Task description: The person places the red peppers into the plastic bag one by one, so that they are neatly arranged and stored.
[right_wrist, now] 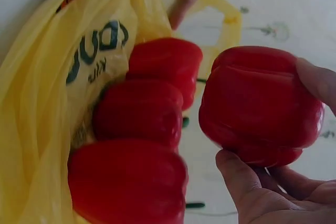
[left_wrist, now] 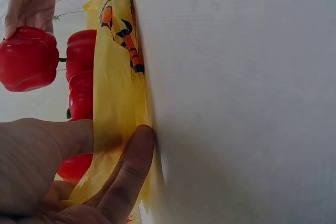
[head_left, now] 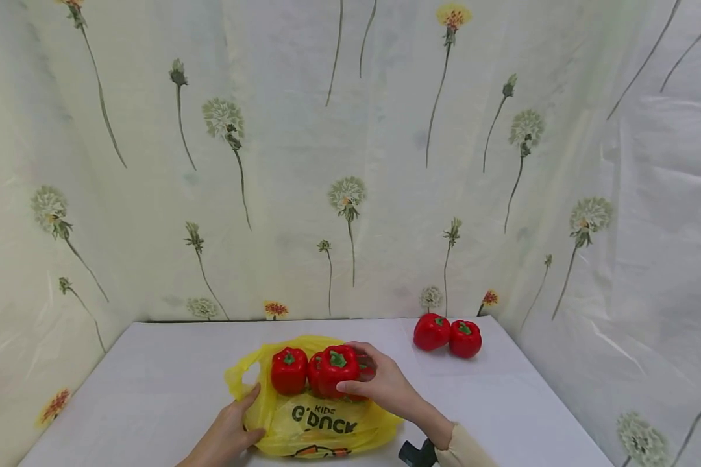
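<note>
A yellow plastic bag [head_left: 327,436] with dark lettering lies on the table, its handle loop toward the left. Three red bell peppers rest in a row at its opening; the left one [head_left: 289,371] shows whole in the head view, the others partly covered. My right hand [head_left: 391,383] grips another red bell pepper [right_wrist: 260,103] between thumb and fingers, held over the row, stem up. At the bag's left side, my left hand [head_left: 230,425] pinches the plastic, fingers and thumb [left_wrist: 128,174] on either side of its edge.
Two more red bell peppers [head_left: 431,331] [head_left: 465,339] stand side by side at the back right of the white table [head_left: 169,376]. A curtain [head_left: 292,194] printed with dandelions rises behind and on both sides of the table.
</note>
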Available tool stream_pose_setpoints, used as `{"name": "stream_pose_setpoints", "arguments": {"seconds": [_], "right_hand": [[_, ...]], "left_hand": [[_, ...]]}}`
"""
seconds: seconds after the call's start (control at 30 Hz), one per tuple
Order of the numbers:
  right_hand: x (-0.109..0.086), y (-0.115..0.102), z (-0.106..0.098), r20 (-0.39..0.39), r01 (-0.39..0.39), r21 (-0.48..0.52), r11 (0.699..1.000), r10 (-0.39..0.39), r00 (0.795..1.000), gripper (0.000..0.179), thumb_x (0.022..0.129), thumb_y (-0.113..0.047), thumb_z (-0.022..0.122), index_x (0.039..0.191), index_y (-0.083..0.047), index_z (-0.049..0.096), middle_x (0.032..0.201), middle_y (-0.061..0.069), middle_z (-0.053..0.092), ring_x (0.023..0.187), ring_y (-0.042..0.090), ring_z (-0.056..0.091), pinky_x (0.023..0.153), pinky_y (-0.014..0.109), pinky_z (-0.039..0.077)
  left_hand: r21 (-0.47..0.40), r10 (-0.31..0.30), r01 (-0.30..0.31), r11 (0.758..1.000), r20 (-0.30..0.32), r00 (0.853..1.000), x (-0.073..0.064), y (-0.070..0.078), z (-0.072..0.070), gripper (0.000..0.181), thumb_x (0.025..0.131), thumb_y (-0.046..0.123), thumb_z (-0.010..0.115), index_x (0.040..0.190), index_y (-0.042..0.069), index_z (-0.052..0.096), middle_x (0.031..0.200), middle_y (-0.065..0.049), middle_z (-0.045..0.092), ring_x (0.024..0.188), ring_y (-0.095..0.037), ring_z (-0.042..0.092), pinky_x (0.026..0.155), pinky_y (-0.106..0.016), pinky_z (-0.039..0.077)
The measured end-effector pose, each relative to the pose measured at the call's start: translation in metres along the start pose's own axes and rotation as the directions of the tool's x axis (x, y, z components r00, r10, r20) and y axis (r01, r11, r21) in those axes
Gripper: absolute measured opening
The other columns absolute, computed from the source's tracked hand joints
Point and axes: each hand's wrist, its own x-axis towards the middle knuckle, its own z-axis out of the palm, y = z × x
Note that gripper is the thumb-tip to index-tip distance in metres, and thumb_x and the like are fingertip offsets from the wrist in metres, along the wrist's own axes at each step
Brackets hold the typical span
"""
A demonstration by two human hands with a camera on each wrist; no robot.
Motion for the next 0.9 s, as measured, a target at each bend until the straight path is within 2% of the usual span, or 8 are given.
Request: {"name": "stream_pose_setpoints", "arguments": {"seconds": [0.1,0.23,0.47,0.73,0.9], "right_hand": [[0.001,-0.003,0.009,0.034,0.016,0.025,1.0,-0.017,0.999,0.072,0.077,-0.039,0.079,0.138,-0.018,0.047,0.134,0.007,0.056,0.12,0.029,0.056,0.091,0.039,0.055],[0.001,-0.008,0.018,0.06,0.013,0.057,0.998,-0.016,0.998,0.072,0.077,-0.036,0.081,0.137,-0.016,0.048,0.133,0.007,0.056,0.119,0.029,0.057,0.09,0.039,0.055],[0.004,-0.013,0.033,0.074,0.002,0.051,0.999,-0.006,0.997,0.072,0.075,-0.037,0.081,0.137,-0.018,0.05,0.134,0.004,0.056,0.119,0.027,0.057,0.09,0.039,0.055],[0.008,-0.009,0.055,0.097,-0.047,-0.012,0.999,0.048,0.994,0.072,0.073,-0.041,0.082,0.135,-0.022,0.05,0.127,0.001,0.061,0.112,0.021,0.059,0.087,0.039,0.056],[0.01,-0.004,0.065,0.12,-0.034,-0.02,0.999,0.036,0.992,0.069,0.074,-0.04,0.082,0.134,-0.022,0.052,0.127,-0.001,0.062,0.11,0.018,0.06,0.088,0.037,0.056]], "left_hand": [[0.001,0.011,-0.011,1.0,-0.004,1.0,0.0,0.0,0.0,0.083,0.073,0.013,0.08,0.143,-0.007,0.039,0.144,-0.031,0.041,0.123,-0.034,0.05,0.099,-0.054,0.045],[0.0,0.017,-0.017,1.0,-0.009,1.0,0.0,-0.001,0.001,0.083,0.073,0.012,0.08,0.142,-0.007,0.039,0.143,-0.031,0.042,0.125,-0.035,0.049,0.1,-0.055,0.043],[0.002,0.003,-0.003,1.0,-0.008,1.0,0.001,-0.001,0.0,0.083,0.073,0.012,0.081,0.143,-0.007,0.039,0.142,-0.032,0.042,0.125,-0.036,0.05,0.101,-0.056,0.042],[0.001,0.062,-0.062,0.998,-0.024,0.998,0.0,-0.004,0.0,0.081,0.072,0.011,0.081,0.141,-0.008,0.041,0.14,-0.031,0.046,0.128,-0.043,0.046,0.102,-0.056,0.041],[-0.007,0.048,-0.048,0.999,-0.017,0.999,0.0,-0.004,0.0,0.081,0.073,0.011,0.08,0.141,-0.008,0.042,0.141,-0.03,0.047,0.128,-0.042,0.047,0.102,-0.057,0.041]]}}
